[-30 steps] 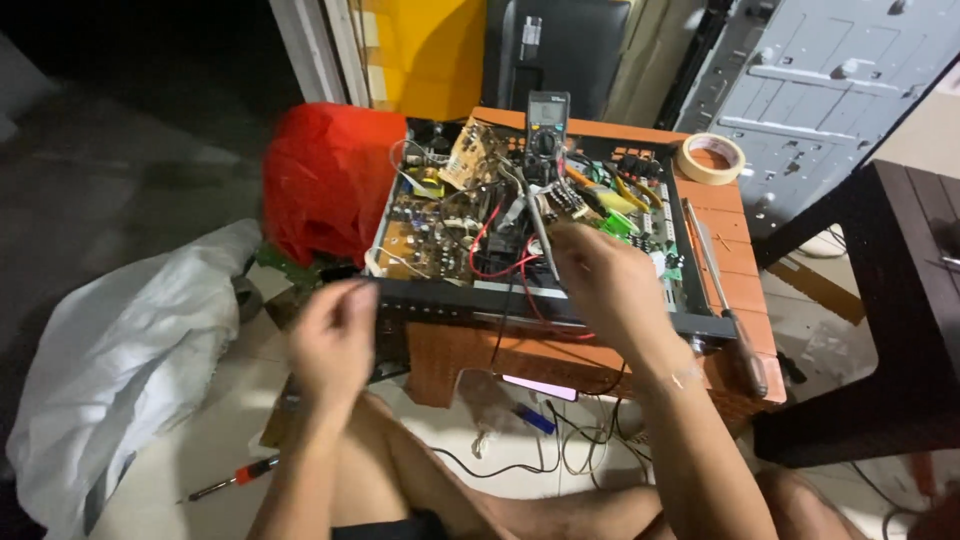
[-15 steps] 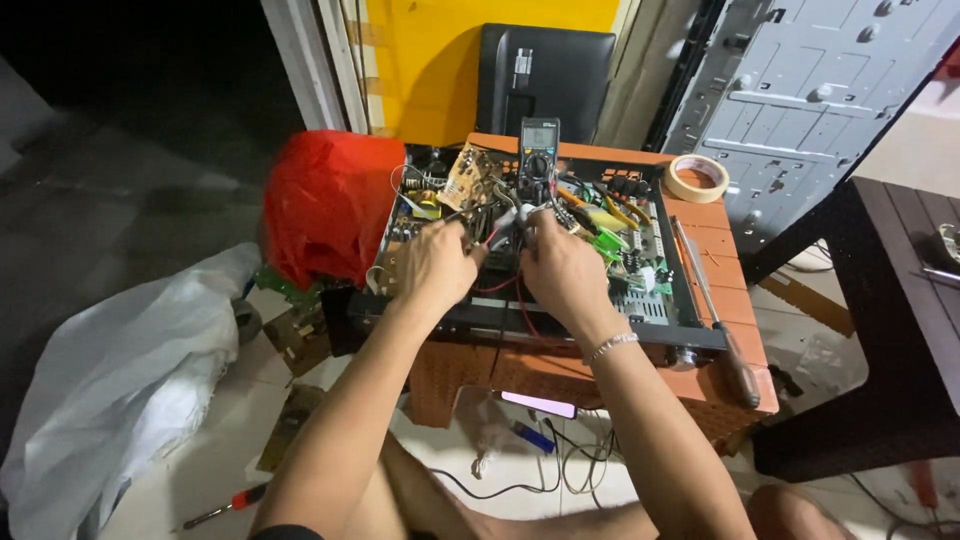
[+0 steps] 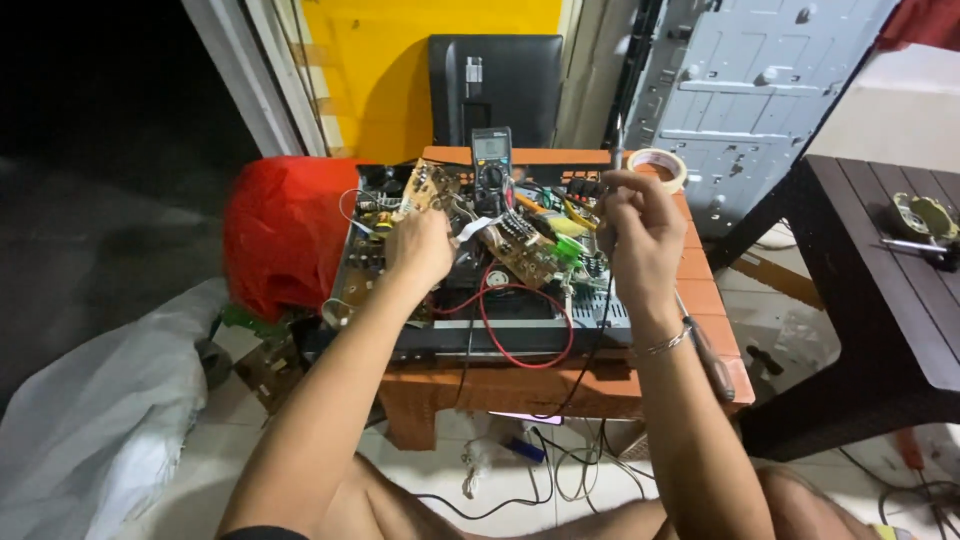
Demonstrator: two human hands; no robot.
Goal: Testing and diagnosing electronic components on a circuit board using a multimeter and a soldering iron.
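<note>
At frame centre, the left hand presses onto a circuit board; just right, the right hand is raised, clamped around a thin probe above it.

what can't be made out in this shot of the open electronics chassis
- Head view: the left hand covers whatever its fingers touch inside the open black electronics chassis.
- The right hand has a grip on a thin probe-like tool; its lower part is hidden.
- The dark handheld multimeter's display is too small to read.
</note>
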